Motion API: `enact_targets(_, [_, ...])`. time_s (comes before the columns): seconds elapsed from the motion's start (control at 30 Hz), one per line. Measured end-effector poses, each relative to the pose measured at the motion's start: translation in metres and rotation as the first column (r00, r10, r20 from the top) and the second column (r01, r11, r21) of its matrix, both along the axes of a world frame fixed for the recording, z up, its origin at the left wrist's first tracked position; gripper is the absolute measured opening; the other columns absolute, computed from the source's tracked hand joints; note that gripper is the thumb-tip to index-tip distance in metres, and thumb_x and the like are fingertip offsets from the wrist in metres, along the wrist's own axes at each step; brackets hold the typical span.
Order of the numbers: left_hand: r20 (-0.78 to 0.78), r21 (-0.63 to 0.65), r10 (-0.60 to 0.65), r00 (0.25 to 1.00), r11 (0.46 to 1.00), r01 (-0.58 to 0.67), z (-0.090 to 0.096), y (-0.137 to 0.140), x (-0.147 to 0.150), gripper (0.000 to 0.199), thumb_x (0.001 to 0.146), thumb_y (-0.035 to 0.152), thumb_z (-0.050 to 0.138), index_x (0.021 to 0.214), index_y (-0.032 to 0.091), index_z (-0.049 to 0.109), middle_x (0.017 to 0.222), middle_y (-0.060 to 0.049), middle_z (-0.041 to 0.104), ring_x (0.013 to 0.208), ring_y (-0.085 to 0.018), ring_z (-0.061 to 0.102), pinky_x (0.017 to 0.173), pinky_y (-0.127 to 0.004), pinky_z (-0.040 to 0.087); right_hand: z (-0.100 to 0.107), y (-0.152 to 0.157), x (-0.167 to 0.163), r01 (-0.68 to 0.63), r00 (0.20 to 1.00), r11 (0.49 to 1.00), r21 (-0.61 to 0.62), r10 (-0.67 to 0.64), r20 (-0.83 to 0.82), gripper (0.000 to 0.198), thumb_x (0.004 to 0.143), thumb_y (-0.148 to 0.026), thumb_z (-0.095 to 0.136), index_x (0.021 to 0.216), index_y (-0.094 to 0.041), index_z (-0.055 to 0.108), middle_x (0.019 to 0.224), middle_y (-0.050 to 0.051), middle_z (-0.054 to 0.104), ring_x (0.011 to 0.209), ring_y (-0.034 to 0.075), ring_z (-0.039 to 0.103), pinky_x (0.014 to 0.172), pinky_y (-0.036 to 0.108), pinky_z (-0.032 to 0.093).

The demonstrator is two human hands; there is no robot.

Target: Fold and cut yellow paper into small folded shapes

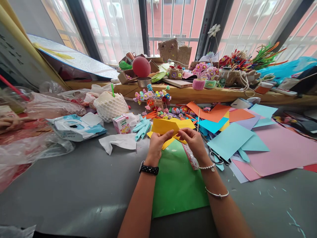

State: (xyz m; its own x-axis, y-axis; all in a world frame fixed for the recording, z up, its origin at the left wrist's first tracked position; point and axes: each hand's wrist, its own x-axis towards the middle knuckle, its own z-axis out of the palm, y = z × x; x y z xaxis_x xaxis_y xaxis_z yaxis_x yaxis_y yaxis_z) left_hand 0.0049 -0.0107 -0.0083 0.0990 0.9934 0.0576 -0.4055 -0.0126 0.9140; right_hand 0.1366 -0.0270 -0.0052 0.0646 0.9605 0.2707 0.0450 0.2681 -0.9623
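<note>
My left hand (158, 145) is closed on a piece of yellow paper (164, 126), its thumb pressed along the lower edge. At the paper's right end, the thumb and fingers of my right hand (194, 142) pinch it. The paper looks folded or bent, and is held above a green sheet (179, 178) lying flat on the grey table. Other yellow paper pieces show behind and below my hands, partly hidden by them. A strip with a red-and-white pattern (190, 157) lies beside my right wrist on the green sheet.
Right of my hands lie scissors (216, 158), light blue sheets (230, 140) and a large pink sheet (284, 150). On the left are white tissue (119, 142), a small pink box (122, 124), a wipes pack (74, 127) and a foam-netted fruit (110, 105). Craft flowers (152, 99) stand behind.
</note>
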Motion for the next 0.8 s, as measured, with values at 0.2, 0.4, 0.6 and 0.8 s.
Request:
enact_targets(0.2, [-0.274,0.356,0.498,0.823,0.847,-0.394,0.001,0.006,-0.013,0.049,0.06,0.03,0.066,0.105,0.019,0.048,0.107,-0.009,0.057,0.096,-0.019,0.053,0.083,-0.034,0.041,0.0,0.001,0.022,-0.191,0.925,0.981,-0.039,0.193,0.327,0.019,0.071,-0.034,0.053,0.071,-0.016,0.058,0.067,0.003,0.062,0.061,0.013,0.056,0.057,0.025,0.044])
enact_targets(0.4, [-0.6,0.57,0.426,0.677,0.821,-0.012,0.004,0.0,-0.011,0.017,0.067,0.032,0.059,0.079,0.02,0.063,0.082,-0.004,0.066,0.079,-0.016,0.058,0.077,-0.03,0.042,0.002,-0.001,0.024,-0.164,0.913,0.986,0.015,0.146,0.38,0.019,0.071,-0.035,0.053,0.07,-0.016,0.058,0.067,0.003,0.061,0.062,0.013,0.056,0.056,0.025,0.044])
enact_targets(0.6, [-0.552,0.306,0.142,0.822,0.951,0.041,0.001,-0.002,-0.005,0.021,0.063,0.036,0.061,0.067,0.015,0.062,0.068,-0.003,0.064,0.065,-0.014,0.058,0.059,-0.023,0.044,-0.001,0.004,0.019,0.057,0.989,0.996,0.067,-0.066,0.135,0.02,0.07,-0.035,0.055,0.073,-0.016,0.057,0.069,0.003,0.06,0.063,0.014,0.056,0.057,0.025,0.046])
enact_targets(0.8, [-0.419,0.174,-0.031,0.908,0.978,0.113,0.001,-0.003,-0.002,0.023,0.061,0.034,0.062,0.07,0.013,0.063,0.072,-0.004,0.064,0.07,-0.015,0.058,0.062,-0.023,0.044,0.0,0.001,0.013,0.038,0.992,0.998,0.056,-0.044,0.115,0.02,0.067,-0.034,0.058,0.072,-0.015,0.059,0.07,0.004,0.061,0.064,0.014,0.056,0.061,0.027,0.046])
